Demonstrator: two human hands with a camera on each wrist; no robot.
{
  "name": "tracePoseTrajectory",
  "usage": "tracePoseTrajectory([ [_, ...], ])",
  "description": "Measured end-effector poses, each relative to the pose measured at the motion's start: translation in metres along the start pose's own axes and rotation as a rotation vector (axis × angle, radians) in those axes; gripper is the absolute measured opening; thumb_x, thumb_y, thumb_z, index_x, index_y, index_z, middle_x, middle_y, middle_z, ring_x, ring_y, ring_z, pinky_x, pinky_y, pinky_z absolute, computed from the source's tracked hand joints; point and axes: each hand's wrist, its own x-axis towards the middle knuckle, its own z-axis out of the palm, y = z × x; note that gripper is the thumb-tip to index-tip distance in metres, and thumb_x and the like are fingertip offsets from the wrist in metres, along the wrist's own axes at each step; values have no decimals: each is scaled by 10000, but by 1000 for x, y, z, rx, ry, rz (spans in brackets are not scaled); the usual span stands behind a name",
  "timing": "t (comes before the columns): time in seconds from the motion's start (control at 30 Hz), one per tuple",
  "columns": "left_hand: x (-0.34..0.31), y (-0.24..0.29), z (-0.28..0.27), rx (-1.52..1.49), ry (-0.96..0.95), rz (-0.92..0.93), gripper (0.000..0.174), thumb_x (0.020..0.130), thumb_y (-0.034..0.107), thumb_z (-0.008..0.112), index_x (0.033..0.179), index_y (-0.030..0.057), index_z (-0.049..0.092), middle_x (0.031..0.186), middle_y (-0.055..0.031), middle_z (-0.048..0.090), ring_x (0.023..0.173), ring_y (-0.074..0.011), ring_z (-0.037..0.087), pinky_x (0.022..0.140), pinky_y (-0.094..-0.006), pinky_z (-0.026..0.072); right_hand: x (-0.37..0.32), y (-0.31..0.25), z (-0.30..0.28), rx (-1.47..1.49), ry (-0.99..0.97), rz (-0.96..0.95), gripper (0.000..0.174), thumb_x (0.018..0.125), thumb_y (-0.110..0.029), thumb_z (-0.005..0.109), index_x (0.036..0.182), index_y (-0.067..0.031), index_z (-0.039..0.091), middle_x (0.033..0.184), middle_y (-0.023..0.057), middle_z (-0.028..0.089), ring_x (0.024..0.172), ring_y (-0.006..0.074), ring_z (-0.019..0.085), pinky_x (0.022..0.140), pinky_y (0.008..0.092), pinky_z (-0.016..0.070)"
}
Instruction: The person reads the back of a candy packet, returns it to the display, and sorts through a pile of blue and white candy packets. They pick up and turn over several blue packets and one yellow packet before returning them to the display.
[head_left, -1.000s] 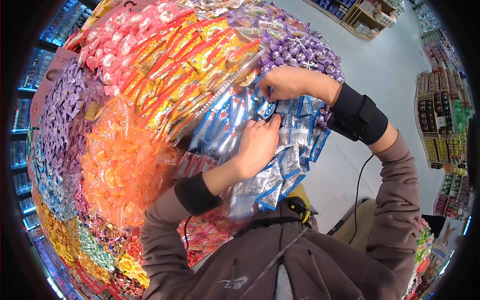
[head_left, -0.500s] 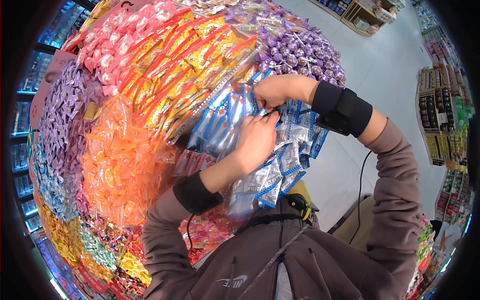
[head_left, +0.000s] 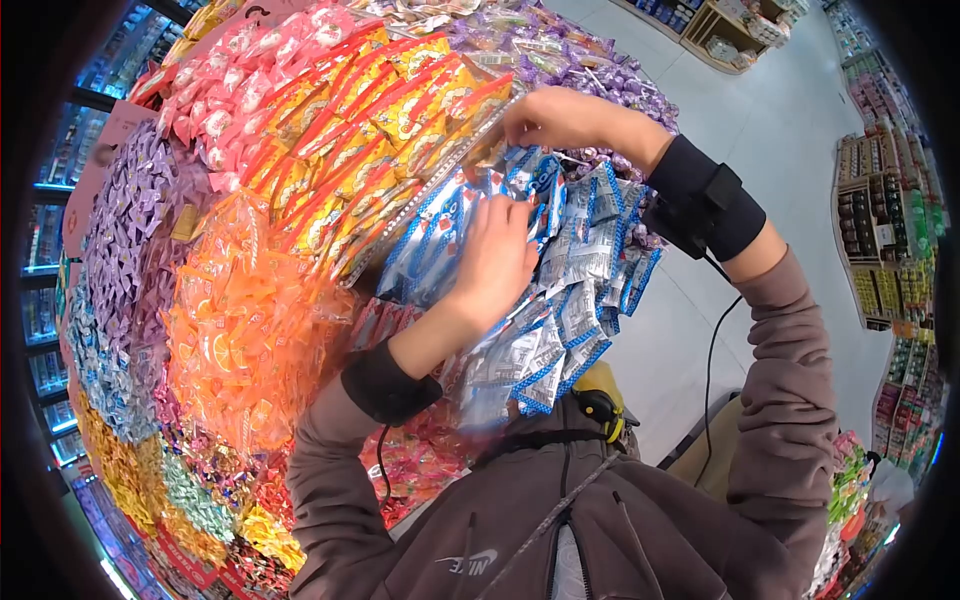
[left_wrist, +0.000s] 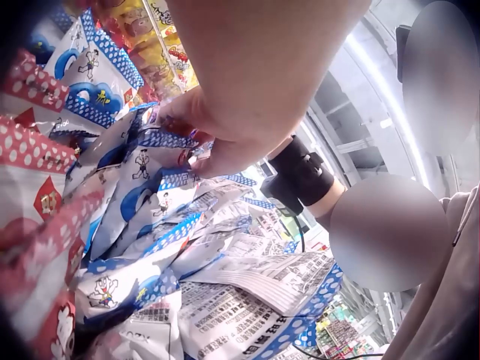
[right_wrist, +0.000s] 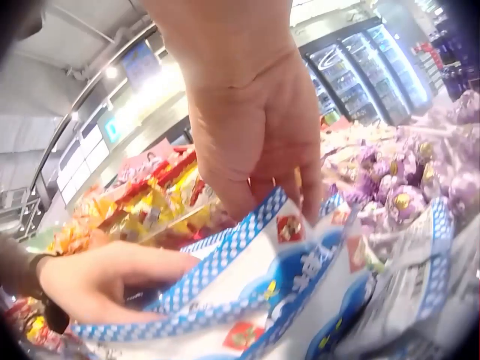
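Blue-and-white packets (head_left: 585, 245) with dotted edges lie in an overlapping heap. My left hand (head_left: 497, 252) rests on them in the head view, its fingers extended; the right wrist view shows this hand (right_wrist: 112, 279) against the packets' left side. At the heap's far edge, beside a divider strip, is my right hand (head_left: 560, 118), fingers pointing down. In the right wrist view my right hand (right_wrist: 255, 127) reaches behind an upright packet (right_wrist: 251, 262), which hides its fingertips, so its hold is unclear. Red-and-white dotted packets (left_wrist: 34, 161) stand beside the blue ones in the left wrist view.
Yellow-and-red packets (head_left: 350, 130) lie beyond the divider strip (head_left: 425, 200). Orange sweets (head_left: 235, 345) are piled at the left, purple lollipops (head_left: 645, 105) at the far right. Stocked shelves (head_left: 880, 230) stand across the floor (head_left: 770, 150).
My right hand has moved away from the left hand to the far edge of the blue packets, uncovering packets between them. My left hand has shifted slightly left and forward.
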Motion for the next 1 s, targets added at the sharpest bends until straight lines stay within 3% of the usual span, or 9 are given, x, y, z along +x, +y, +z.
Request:
tracePoseTrajectory([
  [0.03, 1, -2, 2, 4, 25, 2, 370, 760, 84, 557, 1094, -35, 450, 992, -223, 541, 891, -375, 533, 819, -426, 405, 3, 10, 1, 0, -9, -34, 160, 721, -41, 605, 880, -28, 610, 868, 120, 627, 848, 278, 598, 720, 358, 462],
  [0.1, 5, -9, 4, 14, 77, 5, 385, 765, 117, 580, 1091, -42, 450, 993, -224, 550, 912, -370, 540, 827, -415, 413, 1, 13, 4, -26, -24, -24, 188, 719, -52, 619, 906, -32, 610, 901, 123, 624, 868, 285, 590, 742, 366, 459],
  [0.2, 10, -11, -1, -179, -182, -189, 394, 774, 153, 592, 1082, -49, 452, 994, -235, 567, 935, -377, 547, 829, -404, 427, -3, 10, 7, -83, -125, 29, 236, 712, -71, 639, 945, -42, 611, 915, 125, 622, 882, 299, 583, 764, 381, 456],
  [0.43, 8, -4, 8, -153, -305, -290, 366, 798, 155, 559, 1098, -18, 442, 986, -229, 595, 921, -373, 573, 809, -422, 443, -10, 13, 25, -124, -185, 131, 297, 699, -105, 662, 992, -65, 628, 934, 129, 633, 875, 318, 585, 757, 389, 459],
  [0.63, -6, 12, 8, -150, -261, -247, 345, 817, 112, 510, 1132, 11, 409, 952, -222, 594, 863, -384, 573, 764, -450, 442, -7, 16, 9, -56, -169, 54, 186, 711, -133, 652, 884, -69, 667, 786, 120, 641, 749, 309, 600, 662, 377, 457],
  [1.0, -10, 16, 11, -70, -198, -137, 328, 810, 91, 504, 1115, 17, 410, 816, -214, 590, 756, -376, 578, 676, -457, 456, 10, -35, 0, -197, -211, -130, 113, 693, -125, 636, 781, -54, 646, 675, 132, 604, 678, 334, 569, 601, 400, 438],
])
